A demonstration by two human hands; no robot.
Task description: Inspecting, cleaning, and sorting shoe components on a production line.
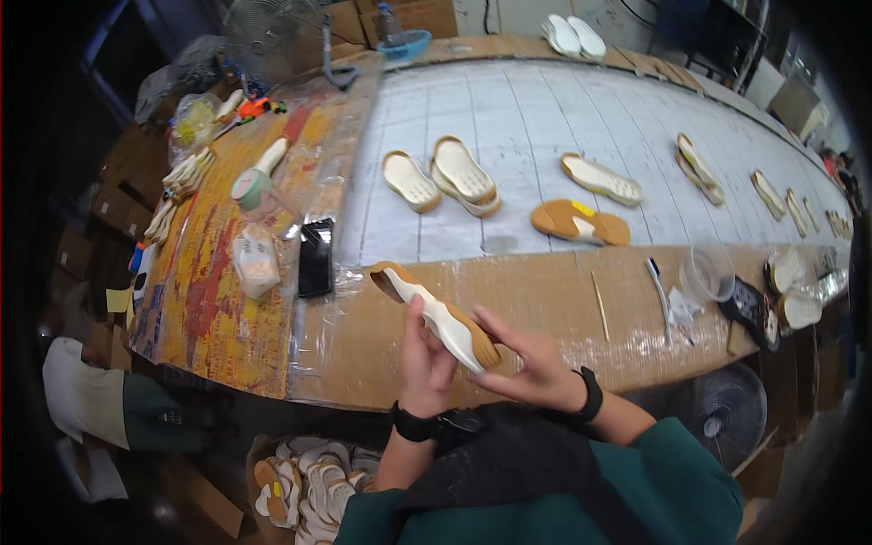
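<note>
A white and tan shoe sole (442,320) is held on its side above the cardboard-covered near edge of the table. My left hand (425,361) grips it from below near its middle, thumb up against the white side. At its right end, the fingers and thumb of my right hand (531,363) close round the tan part. Beyond my hands, on the white belt (454,100), lie more soles: a single one (411,182), a stacked pair (465,173), one with its white inside up (601,179), and one with its tan underside up (581,223).
A black phone (316,258), a tissue pack (256,262) and a green-lidded cup (254,193) stand left. Right are a thin stick (600,305), a brush (660,302), a clear tub (707,274) and a dark shoe part (752,312). A box of soles (309,486) sits below.
</note>
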